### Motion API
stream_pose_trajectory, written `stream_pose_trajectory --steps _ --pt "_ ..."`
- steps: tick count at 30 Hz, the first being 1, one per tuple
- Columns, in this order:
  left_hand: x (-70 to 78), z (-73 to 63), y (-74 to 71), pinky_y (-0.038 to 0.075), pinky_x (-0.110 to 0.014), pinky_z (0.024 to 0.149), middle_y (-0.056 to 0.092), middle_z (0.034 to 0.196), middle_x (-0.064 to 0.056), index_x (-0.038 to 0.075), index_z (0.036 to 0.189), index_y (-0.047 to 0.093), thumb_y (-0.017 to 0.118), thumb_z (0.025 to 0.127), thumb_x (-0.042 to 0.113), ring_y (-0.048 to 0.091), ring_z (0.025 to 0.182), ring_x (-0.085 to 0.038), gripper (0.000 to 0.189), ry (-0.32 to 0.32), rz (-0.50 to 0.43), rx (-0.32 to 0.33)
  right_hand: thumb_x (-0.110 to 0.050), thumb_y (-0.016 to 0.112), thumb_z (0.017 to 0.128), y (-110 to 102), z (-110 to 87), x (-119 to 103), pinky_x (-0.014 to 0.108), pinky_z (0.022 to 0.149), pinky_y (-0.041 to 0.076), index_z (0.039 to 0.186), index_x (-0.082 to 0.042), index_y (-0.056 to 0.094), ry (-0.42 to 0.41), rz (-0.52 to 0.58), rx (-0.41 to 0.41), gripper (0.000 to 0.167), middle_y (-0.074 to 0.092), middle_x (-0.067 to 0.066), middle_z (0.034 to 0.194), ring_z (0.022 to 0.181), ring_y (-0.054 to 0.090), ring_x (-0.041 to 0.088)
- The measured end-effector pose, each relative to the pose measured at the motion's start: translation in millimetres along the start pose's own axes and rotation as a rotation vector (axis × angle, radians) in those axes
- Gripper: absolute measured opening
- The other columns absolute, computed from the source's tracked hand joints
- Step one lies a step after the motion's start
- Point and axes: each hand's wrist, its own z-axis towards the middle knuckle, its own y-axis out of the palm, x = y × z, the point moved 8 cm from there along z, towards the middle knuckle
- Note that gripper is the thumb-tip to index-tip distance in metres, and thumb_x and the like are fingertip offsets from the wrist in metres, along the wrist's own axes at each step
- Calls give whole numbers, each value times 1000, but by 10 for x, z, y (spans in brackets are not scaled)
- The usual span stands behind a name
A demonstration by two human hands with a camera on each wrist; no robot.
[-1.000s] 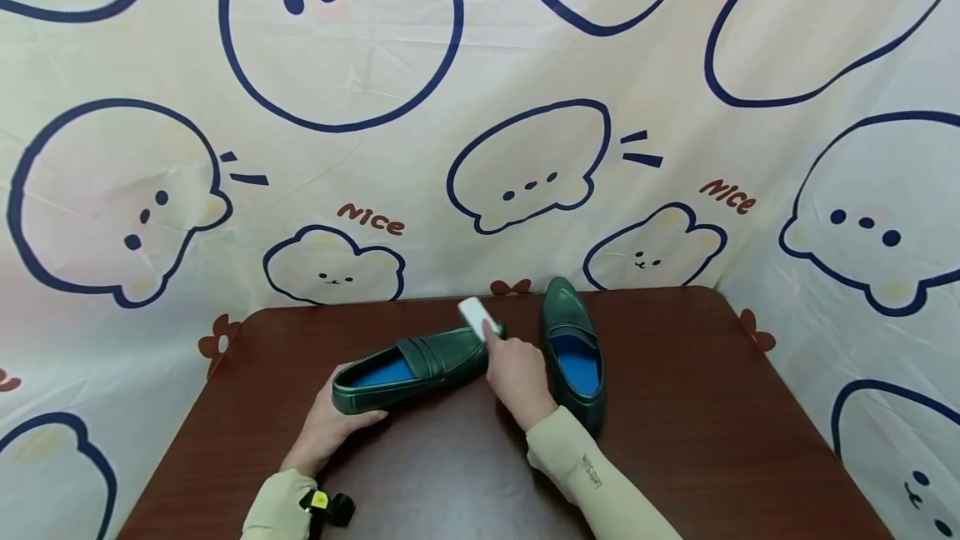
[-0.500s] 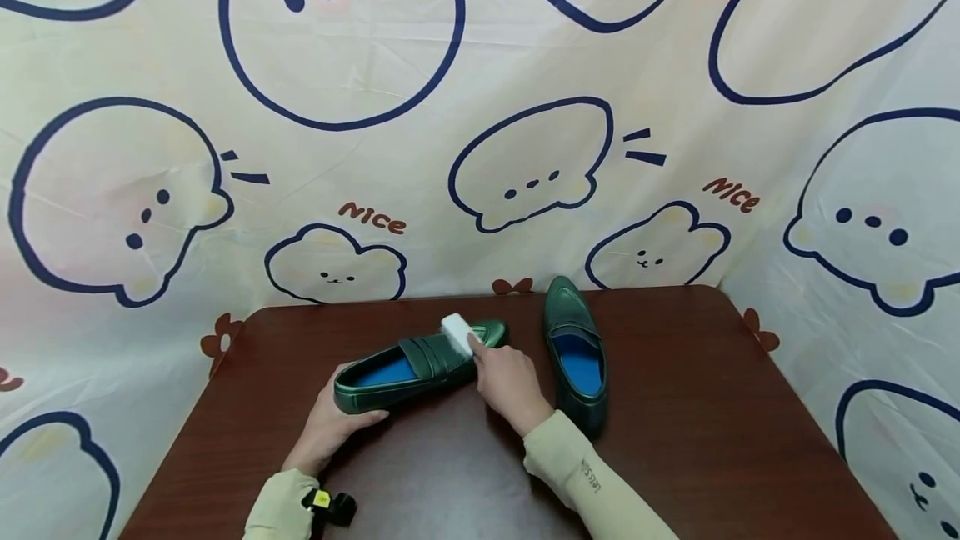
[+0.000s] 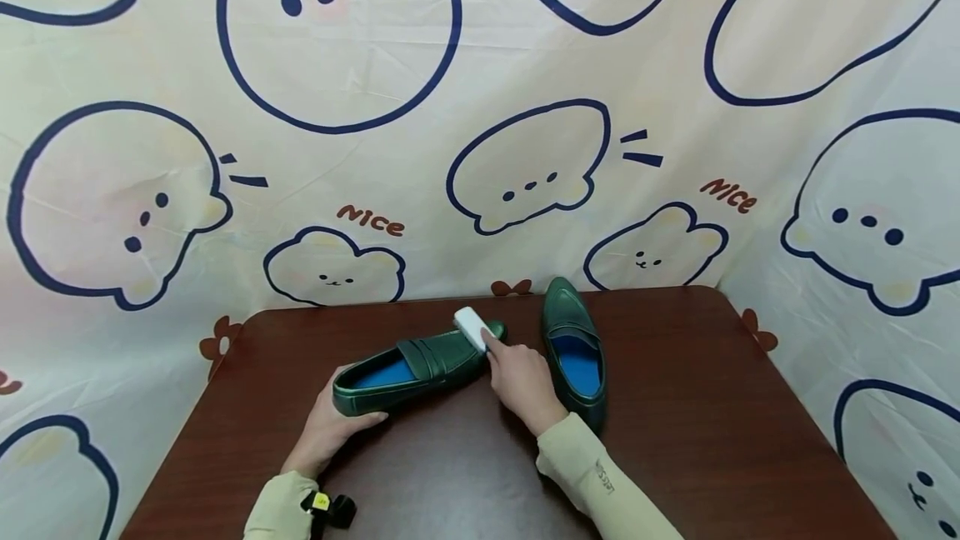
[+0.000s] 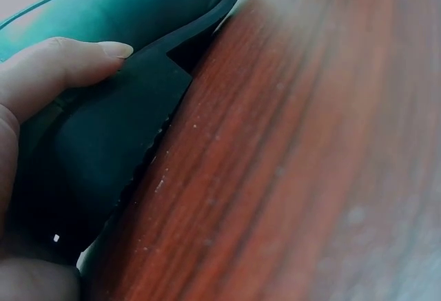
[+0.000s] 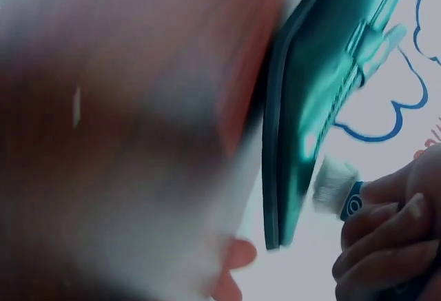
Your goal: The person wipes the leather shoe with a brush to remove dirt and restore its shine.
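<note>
A green loafer (image 3: pixel 450 352) with a blue insole lies slanted on the table, toe to the right. My left hand (image 3: pixel 327 427) grips it round the heel. In the left wrist view, the thumb presses along the side of the loafer (image 4: pixel 158 18), just above the dark heel block. My right hand (image 3: pixel 523 377) holds a small white-backed brush (image 3: pixel 471 327) over the toe part. The right wrist view shows the brush's pale bristles (image 5: pixel 334 185), blurred, beside the upper, and curled fingers (image 5: pixel 393 242) behind them.
The matching green loafer (image 3: pixel 564 307) stands just right of my right hand, toe toward the back edge. The brown table (image 3: pixel 690 407) meets a patterned cloth wall (image 3: pixel 420 265) at the back. A black wrist device (image 3: pixel 333 508) sits at my left sleeve.
My right hand moved the brush from the toe tip back toward the strap, then forward again onto the toe part. The left hand and both loafers stayed in place.
</note>
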Motion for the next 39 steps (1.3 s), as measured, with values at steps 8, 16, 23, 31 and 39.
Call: stream_pose_trajectory --steps 8,16,23,31,39 --pt "-7 0 -4 48 -22 97 54 146 -5 20 151 41 96 73 23 53 122 -13 95 -11 -2 5 -23 61 106 110 -54 -257 26 45 32 151 -27 55 -90 167 -115 45 54 -2 60 44 42 11" --pt "17 -8 -3 49 -22 96 54 146 -6 18 150 42 96 74 23 53 122 -17 94 -4 -2 6 -23 67 102 12 -9 -50 30 43 37 143 -26 64 -11 -48 -11 41 71 7 72 47 48 17" --pt "9 0 2 49 -22 96 53 147 -7 19 152 40 95 75 23 53 123 -16 95 -4 -2 -1 -20 69 100 -85 4 88 33 41 40 141 -20 66 42 -91 45 41 70 9 70 45 46 19" --pt "2 7 -11 49 -22 96 53 147 -6 19 151 41 95 75 22 53 122 -15 94 -6 -6 5 -25 64 104 6 -19 -166 29 50 42 147 -26 60 -18 106 -81 43 68 3 68 53 55 15" --pt "49 -23 -13 49 -24 97 53 147 -6 19 152 41 95 75 22 52 122 -15 94 -8 4 7 -23 61 106 89 -40 -303 26 44 27 149 -26 58 -38 192 -137 44 44 -3 51 43 34 11"
